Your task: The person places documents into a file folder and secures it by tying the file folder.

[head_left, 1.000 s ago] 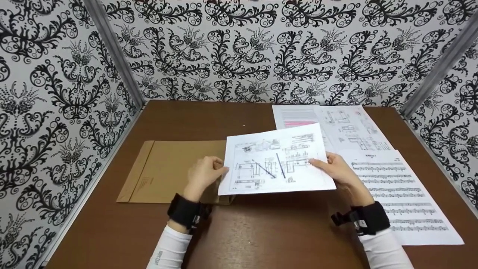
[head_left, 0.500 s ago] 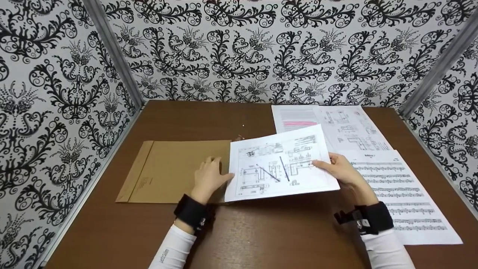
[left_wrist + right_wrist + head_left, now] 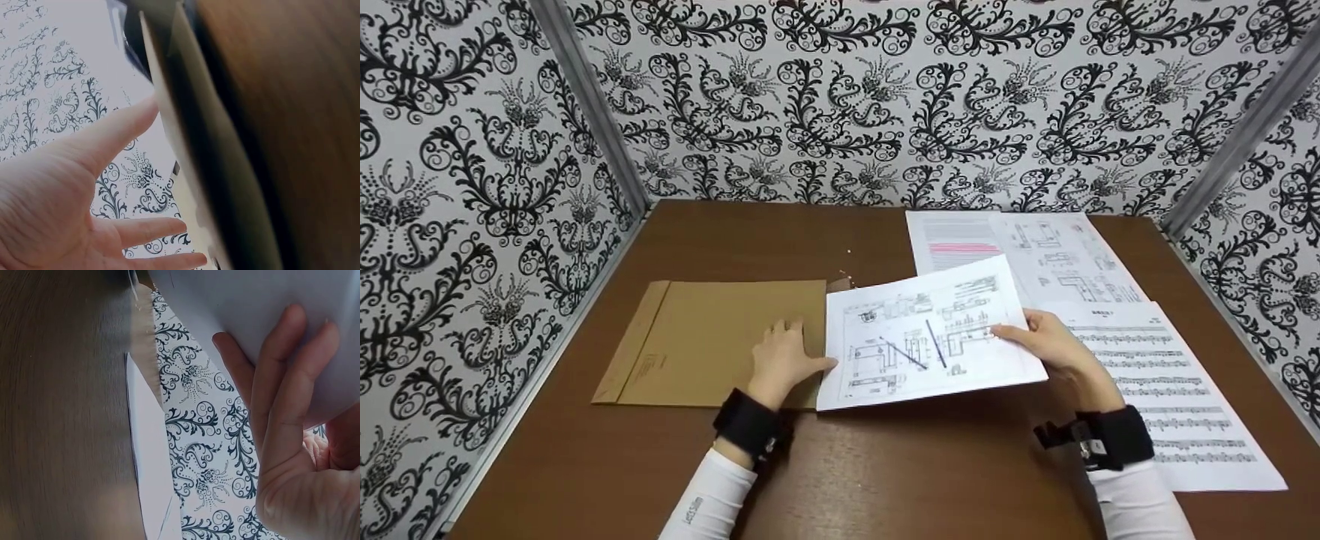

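A printed sheet with technical drawings [image 3: 907,341] and two dark pen strokes is held tilted, its left edge at the right end of a brown envelope [image 3: 705,330]. My right hand [image 3: 1057,349] grips its right side, thumb on top; the right wrist view has the fingers [image 3: 287,377] spread beneath the paper. My left hand [image 3: 784,364] rests on the envelope near that end, fingers extended, thumb reaching to the sheet's edge. In the left wrist view the envelope's mouth [image 3: 188,135] gapes, with the thumb against its upper edge. How far the paper goes in is hidden.
Sheet music [image 3: 1170,397] lies at the right of the brown table [image 3: 840,480]. Behind it are another drawing sheet [image 3: 1065,255] and a text page with pink highlighting [image 3: 956,229]. A clear flap [image 3: 840,284] shows beyond the envelope's right end. Patterned walls [image 3: 840,105] enclose the table.
The sheet has shifted slightly right and toward me, and has tilted. My left hand has moved from the sheet's left edge area to lie flatter on the envelope, its fingers straightening.
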Demonstrator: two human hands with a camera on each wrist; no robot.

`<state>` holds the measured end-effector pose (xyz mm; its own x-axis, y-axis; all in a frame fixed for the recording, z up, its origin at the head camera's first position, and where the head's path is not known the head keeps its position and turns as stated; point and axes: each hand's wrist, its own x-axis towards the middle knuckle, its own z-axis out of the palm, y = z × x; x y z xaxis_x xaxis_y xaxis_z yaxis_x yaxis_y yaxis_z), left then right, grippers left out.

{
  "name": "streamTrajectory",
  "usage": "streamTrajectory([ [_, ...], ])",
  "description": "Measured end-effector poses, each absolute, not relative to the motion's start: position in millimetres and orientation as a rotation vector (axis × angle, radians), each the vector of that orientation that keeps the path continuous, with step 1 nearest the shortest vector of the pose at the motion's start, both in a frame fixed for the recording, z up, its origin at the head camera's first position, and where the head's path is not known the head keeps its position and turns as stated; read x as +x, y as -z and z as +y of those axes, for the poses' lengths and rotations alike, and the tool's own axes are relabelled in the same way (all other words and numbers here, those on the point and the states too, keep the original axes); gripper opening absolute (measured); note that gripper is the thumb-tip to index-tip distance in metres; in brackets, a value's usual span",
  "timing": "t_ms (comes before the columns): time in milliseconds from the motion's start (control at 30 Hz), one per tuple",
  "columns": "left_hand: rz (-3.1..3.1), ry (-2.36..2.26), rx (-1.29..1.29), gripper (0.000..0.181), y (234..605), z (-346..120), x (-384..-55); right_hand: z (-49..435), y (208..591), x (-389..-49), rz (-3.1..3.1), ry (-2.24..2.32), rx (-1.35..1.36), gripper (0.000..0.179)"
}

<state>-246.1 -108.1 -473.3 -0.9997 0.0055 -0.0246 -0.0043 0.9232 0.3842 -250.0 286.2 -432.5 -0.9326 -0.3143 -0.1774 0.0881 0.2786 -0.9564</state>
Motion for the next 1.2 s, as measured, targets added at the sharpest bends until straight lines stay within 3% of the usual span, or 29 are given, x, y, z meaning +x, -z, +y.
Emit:
streamTrajectory([
  [733, 3.050, -0.520, -0.001, 0.098, 474, -106, -246, 287, 442, -254, 2.104, 1.680, -0.285, 0.054],
  [1200, 3.038, -0.533, 0.003, 0.087, 473, -107, -246, 287, 450, -257, 2.122, 1.659, -0.303, 0.054],
])
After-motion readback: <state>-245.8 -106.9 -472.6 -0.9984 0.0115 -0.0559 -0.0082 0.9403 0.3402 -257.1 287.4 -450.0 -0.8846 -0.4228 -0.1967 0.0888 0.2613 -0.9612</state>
